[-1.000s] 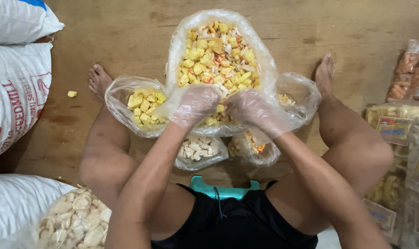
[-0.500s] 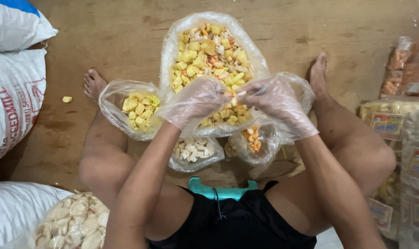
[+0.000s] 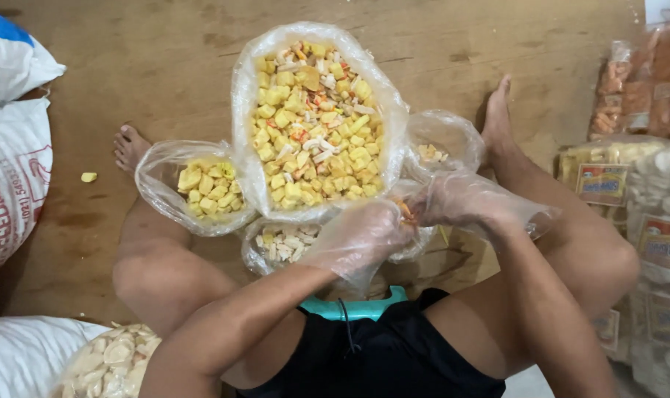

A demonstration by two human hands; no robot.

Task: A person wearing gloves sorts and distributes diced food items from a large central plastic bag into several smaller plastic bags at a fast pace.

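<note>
Four open clear bags of crackers [image 3: 316, 125], two gloved hands [image 3: 364, 236], three white sacks [image 3: 10, 184]

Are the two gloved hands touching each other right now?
Touching. The head view shows the left hand and right hand meeting fingertip to fingertip over a small orange piece, with no gap visible between them.

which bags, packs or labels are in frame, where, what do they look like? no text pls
Big clear bag: centre floor, open, mixed yellow pieces.
Small clear bag: to its left, yellow pieces.
White sacks: left edge, red print, blue top.
Labelled packs: right edge, clear, yellow-red labels.
</note>
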